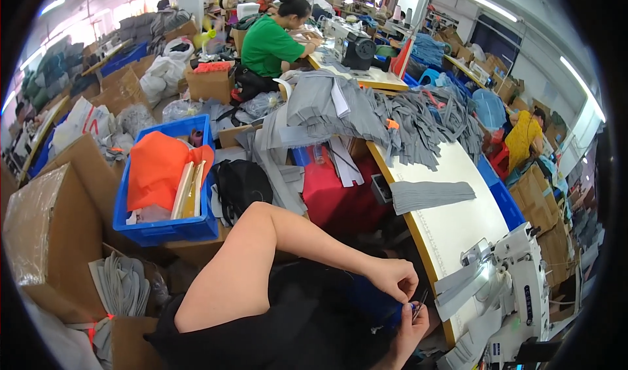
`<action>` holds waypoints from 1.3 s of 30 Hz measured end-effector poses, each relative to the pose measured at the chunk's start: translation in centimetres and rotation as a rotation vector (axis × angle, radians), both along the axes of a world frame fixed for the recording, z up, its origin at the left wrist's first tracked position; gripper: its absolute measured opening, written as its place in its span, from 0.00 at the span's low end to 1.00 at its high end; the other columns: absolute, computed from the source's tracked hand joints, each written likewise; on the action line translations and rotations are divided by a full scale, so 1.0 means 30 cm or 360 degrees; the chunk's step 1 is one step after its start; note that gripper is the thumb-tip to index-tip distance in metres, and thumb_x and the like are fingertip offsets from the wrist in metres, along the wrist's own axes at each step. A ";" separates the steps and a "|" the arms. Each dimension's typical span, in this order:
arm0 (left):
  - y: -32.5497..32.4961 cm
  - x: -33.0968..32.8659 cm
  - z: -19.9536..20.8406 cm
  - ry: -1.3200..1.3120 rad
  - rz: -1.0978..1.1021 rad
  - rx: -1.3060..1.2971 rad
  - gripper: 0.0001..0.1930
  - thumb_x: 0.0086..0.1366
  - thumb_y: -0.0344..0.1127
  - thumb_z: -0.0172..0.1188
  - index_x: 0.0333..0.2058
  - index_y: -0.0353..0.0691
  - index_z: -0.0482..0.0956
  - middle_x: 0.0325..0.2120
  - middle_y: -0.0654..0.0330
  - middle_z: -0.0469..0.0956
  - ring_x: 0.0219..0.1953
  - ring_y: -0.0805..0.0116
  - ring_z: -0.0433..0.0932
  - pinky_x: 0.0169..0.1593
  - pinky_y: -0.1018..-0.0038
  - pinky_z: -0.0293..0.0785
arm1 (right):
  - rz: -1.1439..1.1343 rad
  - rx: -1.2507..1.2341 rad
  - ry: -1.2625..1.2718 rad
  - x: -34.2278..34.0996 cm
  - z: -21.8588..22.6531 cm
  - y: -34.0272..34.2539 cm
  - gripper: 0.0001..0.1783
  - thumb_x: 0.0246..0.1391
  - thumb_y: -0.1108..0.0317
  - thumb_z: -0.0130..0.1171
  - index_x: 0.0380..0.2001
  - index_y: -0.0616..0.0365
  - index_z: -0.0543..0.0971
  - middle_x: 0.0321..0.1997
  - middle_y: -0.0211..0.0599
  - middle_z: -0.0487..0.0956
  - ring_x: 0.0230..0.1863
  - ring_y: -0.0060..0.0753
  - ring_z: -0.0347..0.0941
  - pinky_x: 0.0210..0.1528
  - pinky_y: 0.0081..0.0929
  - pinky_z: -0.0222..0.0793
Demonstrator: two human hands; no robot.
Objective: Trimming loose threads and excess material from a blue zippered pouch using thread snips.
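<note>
**Busy sewing wkshop, lights on, strips piled on table [451, 229]**

Bkgd: cardboard boxes, bags & fabric heaps; co-worker in green top [263, 46] sits at another table w/ a dark sewing machine [354, 45]. Main table: cream top, yellow L edge. Big heap of grey fabric strips [418, 125] at far end; neat grey strip bundle [432, 197] mid-way, reaching L edge; white sewing machine [528, 285], lamp lit, nr the near R corner. Blue crate [167, 235] w/ orange cloth [157, 170] well L of table.

Both hands just off table's L edge, nr its near end, over person's lap. R hand [412, 327]: grip closed round small scissors [420, 303], slim blades pointing up & away. L hand [392, 280]: fingers curled, tips drawn in close beside scissors; can't tell if they meet or pinch anything. Dk blue cloth [383, 308] just below L hand.
</note>
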State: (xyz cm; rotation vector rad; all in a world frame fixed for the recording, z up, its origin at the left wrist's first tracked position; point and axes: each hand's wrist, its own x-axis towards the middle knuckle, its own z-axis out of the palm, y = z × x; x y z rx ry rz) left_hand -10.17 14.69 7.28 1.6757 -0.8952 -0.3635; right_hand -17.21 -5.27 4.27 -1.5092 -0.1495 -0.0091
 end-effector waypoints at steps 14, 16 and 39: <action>-0.039 0.009 0.026 -0.0593 0.0182 0.0148 0.06 0.51 0.31 0.64 0.27 0.36 0.81 0.25 0.55 0.78 0.29 0.59 0.80 0.33 0.70 0.75 | 0.0016 -0.0049 0.0396 -0.005 0.073 -0.018 0.07 0.60 0.66 0.61 0.37 0.57 0.77 0.25 0.16 0.71 0.23 0.07 0.60 0.23 0.11 0.51; -0.050 0.030 0.022 -0.0506 0.0193 0.0154 0.05 0.52 0.30 0.64 0.27 0.35 0.80 0.25 0.56 0.77 0.29 0.61 0.79 0.33 0.71 0.75 | -0.0008 0.0002 0.0411 0.005 0.070 -0.023 0.08 0.60 0.65 0.61 0.37 0.57 0.77 0.24 0.16 0.70 0.23 0.07 0.60 0.23 0.11 0.52; -0.129 0.021 -0.036 0.0817 0.0336 -0.0115 0.07 0.65 0.31 0.62 0.38 0.33 0.81 0.31 0.65 0.81 0.33 0.83 0.77 0.40 0.83 0.73 | 0.0163 0.0859 0.0927 -0.118 0.072 -0.065 0.27 0.71 0.46 0.37 0.45 0.61 0.72 0.21 0.20 0.59 0.18 0.09 0.49 0.17 0.10 0.44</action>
